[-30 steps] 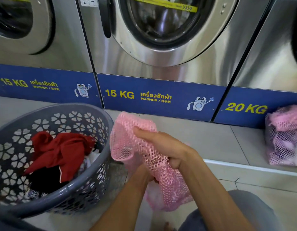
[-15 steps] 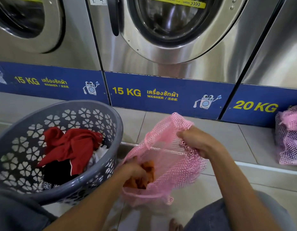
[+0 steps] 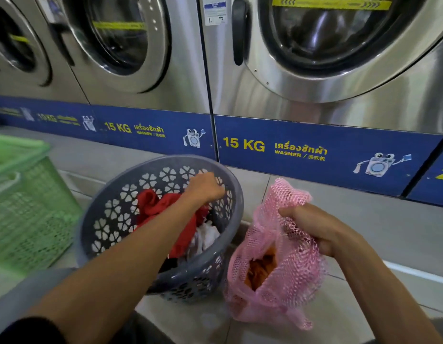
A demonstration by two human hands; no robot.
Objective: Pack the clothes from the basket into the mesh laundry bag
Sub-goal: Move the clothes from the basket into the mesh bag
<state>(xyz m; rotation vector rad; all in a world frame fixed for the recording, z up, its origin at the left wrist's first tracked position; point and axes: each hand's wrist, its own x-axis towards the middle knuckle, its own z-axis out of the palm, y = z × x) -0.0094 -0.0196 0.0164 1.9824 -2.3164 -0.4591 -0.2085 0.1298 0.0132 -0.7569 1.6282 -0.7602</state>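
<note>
Two panels (image 3: 242, 144) read "15 KG WASHER"; right fingers (image 3: 292, 214) clamp pink mesh bag (image 3: 285, 274), left's hidden.

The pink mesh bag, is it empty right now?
No. An orange garment shows through the pink mesh bag, whose mouth the right hand grips.

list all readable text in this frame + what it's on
"15 KG", "WASHER /", Thai and Chinese script: blue strip under the right washer.
"15 KG", "WASHER": blue strip section under the middle washer.
Far-left strip text, door sticker, yellow door tapes: blurred, unreadable.
</note>
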